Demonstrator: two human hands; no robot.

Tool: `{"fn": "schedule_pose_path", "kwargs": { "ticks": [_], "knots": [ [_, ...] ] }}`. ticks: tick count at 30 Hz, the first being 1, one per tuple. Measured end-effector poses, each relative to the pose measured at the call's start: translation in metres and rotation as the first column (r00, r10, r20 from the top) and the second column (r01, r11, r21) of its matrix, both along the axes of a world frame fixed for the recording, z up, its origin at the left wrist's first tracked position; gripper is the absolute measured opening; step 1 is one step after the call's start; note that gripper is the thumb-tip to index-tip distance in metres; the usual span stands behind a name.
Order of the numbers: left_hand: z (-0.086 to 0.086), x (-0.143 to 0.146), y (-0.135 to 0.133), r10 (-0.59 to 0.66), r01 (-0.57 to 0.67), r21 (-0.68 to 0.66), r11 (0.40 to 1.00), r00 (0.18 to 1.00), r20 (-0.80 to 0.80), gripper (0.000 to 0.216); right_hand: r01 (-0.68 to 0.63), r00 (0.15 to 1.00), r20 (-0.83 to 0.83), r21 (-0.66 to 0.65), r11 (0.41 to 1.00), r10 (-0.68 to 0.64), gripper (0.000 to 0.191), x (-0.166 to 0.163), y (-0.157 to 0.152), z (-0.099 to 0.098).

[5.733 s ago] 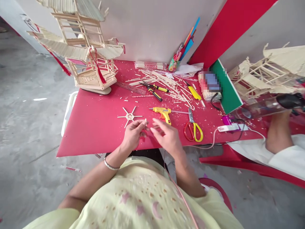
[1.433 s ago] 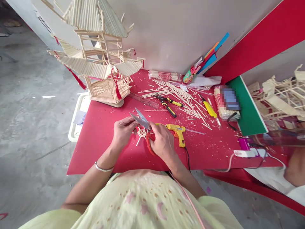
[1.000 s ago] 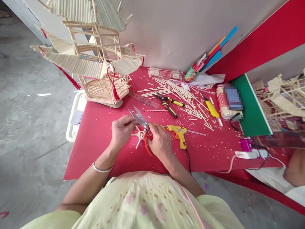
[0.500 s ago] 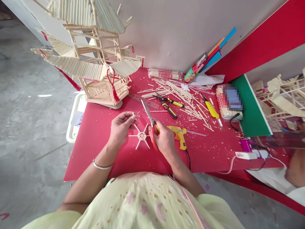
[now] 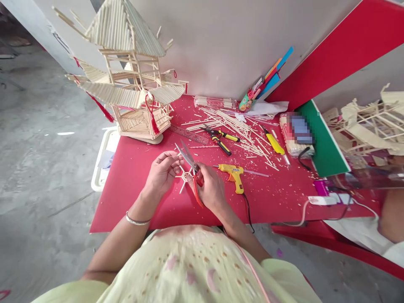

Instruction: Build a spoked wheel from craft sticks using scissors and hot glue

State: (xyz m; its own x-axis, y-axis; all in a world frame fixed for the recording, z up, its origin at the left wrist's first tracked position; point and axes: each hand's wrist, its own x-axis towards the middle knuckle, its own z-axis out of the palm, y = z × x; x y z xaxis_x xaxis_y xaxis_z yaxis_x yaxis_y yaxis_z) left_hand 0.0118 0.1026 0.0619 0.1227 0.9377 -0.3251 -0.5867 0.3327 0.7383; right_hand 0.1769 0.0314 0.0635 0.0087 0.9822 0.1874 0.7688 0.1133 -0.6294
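My left hand (image 5: 161,171) is closed, pinching a short wooden stick (image 5: 177,148) that pokes up past the fingertips. In my right hand (image 5: 211,184) is a pair of scissors (image 5: 198,194) with red handles. Their blades are parted and point up and to the left, close to the stick; whether they touch it I cannot tell. Below the blades, a star-shaped stick frame (image 5: 181,189) lies on the red table (image 5: 126,202), partly covered by my right hand and the scissors. Right of that hand rests a yellow glue gun (image 5: 234,172).
A stick-built pagoda (image 5: 126,92) stands at the back left. Beyond my hands lie cutters (image 5: 217,136), a ruler (image 5: 189,134), loose sticks (image 5: 233,126) and a yellow knife (image 5: 274,142). At the right are a green panel (image 5: 328,147), a power strip (image 5: 322,200) and another person's arm (image 5: 391,214).
The scissors have moved left toward my left hand, and their blades have parted. The stick now points upward from my left fingers. My view has shifted slightly.
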Motion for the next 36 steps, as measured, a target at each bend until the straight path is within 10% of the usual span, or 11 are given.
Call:
{"fn": "schedule_pose_path", "kwargs": {
  "ticks": [14, 36],
  "knots": [
    [0.004, -0.011, -0.01, -0.319, 0.32, -0.022, 0.947, 0.935, -0.152, 0.03, -0.065, 0.994, 0.076, -0.158, 0.985, 0.078, 0.045, 0.008, -0.012, 0.009],
    [-0.008, -0.008, 0.003, -0.246, 0.241, -0.066, 0.968, 0.965, -0.093, 0.037, -0.07, 0.994, 0.066, -0.163, 0.984, 0.082, 0.045, 0.004, -0.005, 0.004]
  ]
}}
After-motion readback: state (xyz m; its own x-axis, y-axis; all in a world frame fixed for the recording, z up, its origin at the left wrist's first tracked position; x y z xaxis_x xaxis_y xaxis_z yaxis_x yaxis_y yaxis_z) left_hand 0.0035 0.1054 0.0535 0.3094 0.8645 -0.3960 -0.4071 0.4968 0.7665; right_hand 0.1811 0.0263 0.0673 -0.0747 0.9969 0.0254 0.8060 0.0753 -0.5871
